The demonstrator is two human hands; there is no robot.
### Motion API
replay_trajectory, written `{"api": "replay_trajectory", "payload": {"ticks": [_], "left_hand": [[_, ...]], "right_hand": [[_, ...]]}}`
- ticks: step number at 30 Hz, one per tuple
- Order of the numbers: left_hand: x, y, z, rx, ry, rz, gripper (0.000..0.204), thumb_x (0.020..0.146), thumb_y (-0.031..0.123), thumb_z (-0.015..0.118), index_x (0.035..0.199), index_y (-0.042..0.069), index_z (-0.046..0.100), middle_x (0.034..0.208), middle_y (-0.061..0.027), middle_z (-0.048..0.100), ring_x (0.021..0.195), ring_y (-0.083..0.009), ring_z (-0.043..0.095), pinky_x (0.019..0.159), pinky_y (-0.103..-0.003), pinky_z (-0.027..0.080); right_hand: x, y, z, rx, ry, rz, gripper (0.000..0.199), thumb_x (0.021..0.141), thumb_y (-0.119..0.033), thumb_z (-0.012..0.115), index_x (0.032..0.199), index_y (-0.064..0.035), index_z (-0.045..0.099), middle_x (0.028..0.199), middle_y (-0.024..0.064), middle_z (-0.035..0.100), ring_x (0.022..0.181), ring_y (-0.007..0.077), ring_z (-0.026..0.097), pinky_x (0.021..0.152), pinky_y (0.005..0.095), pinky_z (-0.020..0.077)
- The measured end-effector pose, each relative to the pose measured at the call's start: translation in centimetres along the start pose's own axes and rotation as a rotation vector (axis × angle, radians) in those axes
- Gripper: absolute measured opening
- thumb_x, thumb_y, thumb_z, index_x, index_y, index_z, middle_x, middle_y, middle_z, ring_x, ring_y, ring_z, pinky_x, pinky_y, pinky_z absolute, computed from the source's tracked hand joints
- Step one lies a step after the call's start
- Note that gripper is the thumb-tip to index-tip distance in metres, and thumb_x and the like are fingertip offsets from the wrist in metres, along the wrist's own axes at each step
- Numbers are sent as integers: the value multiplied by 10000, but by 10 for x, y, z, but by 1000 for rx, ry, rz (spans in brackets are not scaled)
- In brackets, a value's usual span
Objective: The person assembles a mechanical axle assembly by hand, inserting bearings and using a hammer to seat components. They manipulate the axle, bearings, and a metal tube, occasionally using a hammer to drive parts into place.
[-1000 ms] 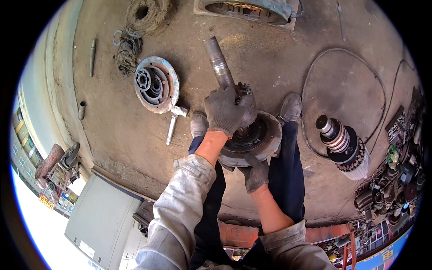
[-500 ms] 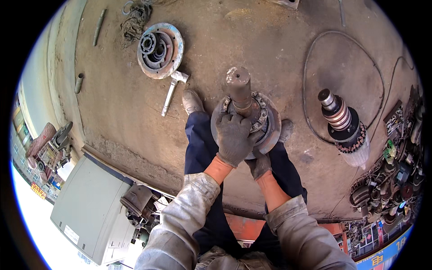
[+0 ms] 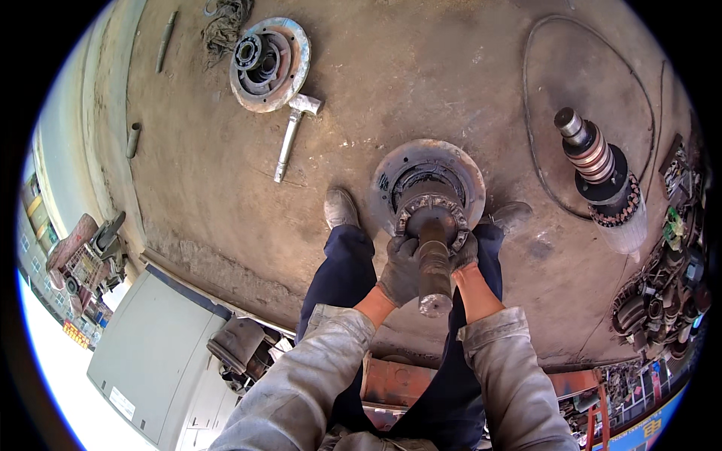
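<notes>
- The rusty shaft assembly [image 3: 435,248] stood upright on the concrete floor [image 3: 226,188] between the person's feet, its round flange [image 3: 459,169] flat on the ground so that the shaft pointed straight up at the camera.
- The shaft was dull grey-brown with a worn end, and a ring of bolt heads circled the hub just below the hands.
- The left hand [image 3: 400,269], in a dirty grey glove, had its fingers clenched round the shaft from the left side; the right hand [image 3: 465,254], gloved alike, gripped it from the right, apparently to keep the heavy piece steady and vertical.
- Both shoes [image 3: 340,208] sat close against the flange, seemingly bracing it.
- Well apart to the upper left lay a hammer [image 3: 293,131], its head just beside a round housing plate [image 3: 269,64] holding a bearing.
- Off to the right stood a stepped rotor shaft [image 3: 598,169], ringed by a loop of thin cable [image 3: 530,143].
- A grey cabinet [image 3: 162,361] stood at the lower left.
</notes>
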State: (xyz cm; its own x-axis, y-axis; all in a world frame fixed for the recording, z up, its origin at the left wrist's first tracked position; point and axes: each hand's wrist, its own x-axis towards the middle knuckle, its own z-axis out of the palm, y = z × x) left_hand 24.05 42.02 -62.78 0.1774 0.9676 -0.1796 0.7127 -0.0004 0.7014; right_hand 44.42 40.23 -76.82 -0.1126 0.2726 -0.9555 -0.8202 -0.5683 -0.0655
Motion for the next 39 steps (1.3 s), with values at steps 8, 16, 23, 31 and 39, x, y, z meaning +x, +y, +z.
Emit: {"api": "replay_trajectory", "payload": {"ticks": [8,16,23,31,39], "left_hand": [[-95,4,97,-798,-7,-514,413,878,261,688,1234,57,645,1193,-146,631,1158,-302,585,1068,-481,420],[-69,17,76,-365,41,-490,537,884,272,769,1342,80,564,1287,-75,581,1331,-286,476,1198,-448,326],[-50,30,-12,-213,-170,20,435,838,241,702,1244,100,644,1183,-124,637,1281,-364,522,1130,-546,352],[-67,11,-148,48,-412,149,151,903,180,669,1022,125,744,880,-99,693,854,-339,649,774,-499,470],[-147,16,-232,-164,-276,-183,174,942,253,722,950,83,757,869,-137,732,767,-347,710,660,-414,556]], "right_hand": [[27,-53,-49,-377,72,51,463,1009,-334,601,1360,-32,594,1194,76,702,1069,274,676,869,467,578],[-89,-72,7,-481,166,-28,295,979,-193,698,1259,-119,643,1053,30,687,920,171,678,801,382,601],[-183,-42,-37,-329,291,-225,255,1004,-166,674,1247,-95,646,1008,71,723,924,215,706,830,391,601],[-264,110,14,159,143,-315,277,1014,-190,673,1266,-77,651,1106,107,710,1024,275,679,911,440,563],[-265,286,116,347,-316,-82,354,1090,-287,518,1357,-75,611,1285,105,667,1229,264,614,1101,433,467]]}}
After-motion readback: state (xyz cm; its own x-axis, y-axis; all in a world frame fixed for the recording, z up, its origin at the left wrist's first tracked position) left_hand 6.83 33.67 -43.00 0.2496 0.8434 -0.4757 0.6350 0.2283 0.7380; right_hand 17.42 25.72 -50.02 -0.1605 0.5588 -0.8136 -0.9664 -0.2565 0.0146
